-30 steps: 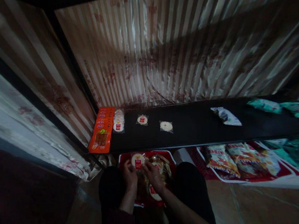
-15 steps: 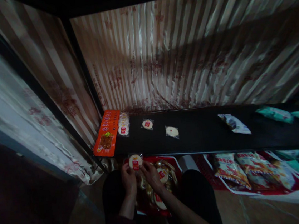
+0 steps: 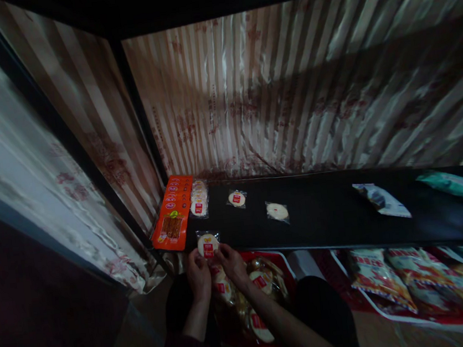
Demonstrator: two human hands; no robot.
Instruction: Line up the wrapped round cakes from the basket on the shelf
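Observation:
A round white cracker in a clear packet (image 3: 207, 245) with a red label is pinched between my two hands, just over the front edge of the black shelf (image 3: 312, 225). My left hand (image 3: 198, 272) grips its lower left corner, and my right hand (image 3: 231, 265) has its right side. Behind it on the shelf lie a row of like cracker packets (image 3: 199, 206) beside a flat orange snack pack (image 3: 172, 213). Two single cracker packets, one (image 3: 236, 198) label up and one (image 3: 277, 211) paler, rest farther right. Below my hands, a red basket (image 3: 285, 259) holds several more crackers.
On the shelf's right lie a white-and-dark packet (image 3: 380, 201) and green packets (image 3: 450, 185). Under it, a basket with a white rim (image 3: 366, 297) holds snack bags (image 3: 379, 276). A black post (image 3: 138, 106) and striped curtain (image 3: 248, 99) bound the shelf.
The held cracker packet has moved slightly toward the shelf, still in both hands. The view has shifted a little, so the shelf's contents appear lower and farther right.

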